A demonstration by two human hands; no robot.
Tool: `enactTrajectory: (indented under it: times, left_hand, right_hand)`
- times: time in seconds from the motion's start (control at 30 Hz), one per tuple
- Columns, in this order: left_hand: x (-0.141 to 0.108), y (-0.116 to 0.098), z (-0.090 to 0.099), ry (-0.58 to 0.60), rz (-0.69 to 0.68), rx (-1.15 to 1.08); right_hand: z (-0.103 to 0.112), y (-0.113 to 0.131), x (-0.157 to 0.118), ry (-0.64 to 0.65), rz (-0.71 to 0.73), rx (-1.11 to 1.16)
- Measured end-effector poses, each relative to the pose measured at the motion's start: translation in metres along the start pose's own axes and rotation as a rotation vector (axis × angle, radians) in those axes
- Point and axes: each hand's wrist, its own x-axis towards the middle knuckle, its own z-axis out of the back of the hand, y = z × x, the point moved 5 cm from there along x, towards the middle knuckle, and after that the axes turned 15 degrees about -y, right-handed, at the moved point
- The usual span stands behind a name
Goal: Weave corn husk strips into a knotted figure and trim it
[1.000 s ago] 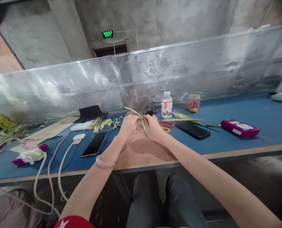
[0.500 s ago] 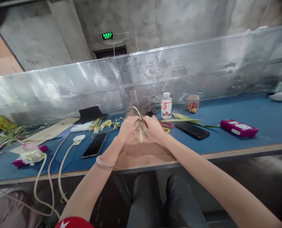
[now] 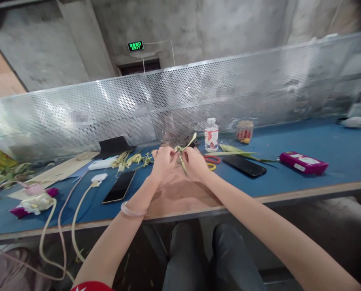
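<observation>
Pale green plant-leaf strips [image 3: 183, 165] meet in a small crossing or knot between my two hands. One strip's end sticks up to the upper right, another hangs down in front. My left hand [image 3: 163, 162] is closed in a pinch on the strips from the left. From the right, my right hand [image 3: 195, 163] pinches them too, its fingertips nearly touching the left ones. The fingers partly hide how the strips are joined. Just behind the hands lies a tangle of dark, stringy material [image 3: 180, 140]. A brown board [image 3: 180, 198] lies below them.
Phones [image 3: 119, 186] flank the hands. Wilted plant pieces [image 3: 132, 159] lie left, with cables [image 3: 77, 210]. A white bottle [image 3: 211, 135], jar [image 3: 245, 131], leaf [image 3: 233, 149], red and yellow rings [image 3: 212, 159] and magenta pack [image 3: 303, 162] are right. A perforated metal screen [image 3: 113, 105] stands behind.
The strip's upper end has swung from leaning left to pointing up and right. The pale piece that hung down between the hands is gone from there. Both hands stay close together.
</observation>
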Motion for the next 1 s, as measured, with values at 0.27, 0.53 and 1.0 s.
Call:
enactTrajectory:
  times: [0.27,0.53,1.0]
  left_hand:
    - [0.000,0.006,-0.011,0.151,-0.003,-0.095]
    - [0.002,0.010,-0.005,0.107,0.092,-0.192]
    - [-0.002,-0.002,-0.003,0.211,0.000,-0.424]
  right_hand:
    - [0.001,0.011,0.000,0.073,0.102,-0.053]
    - [0.022,0.012,0.008,-0.156,0.264,-0.117]
    - [0.007,0.013,0.001,0.109,0.181,-0.081]
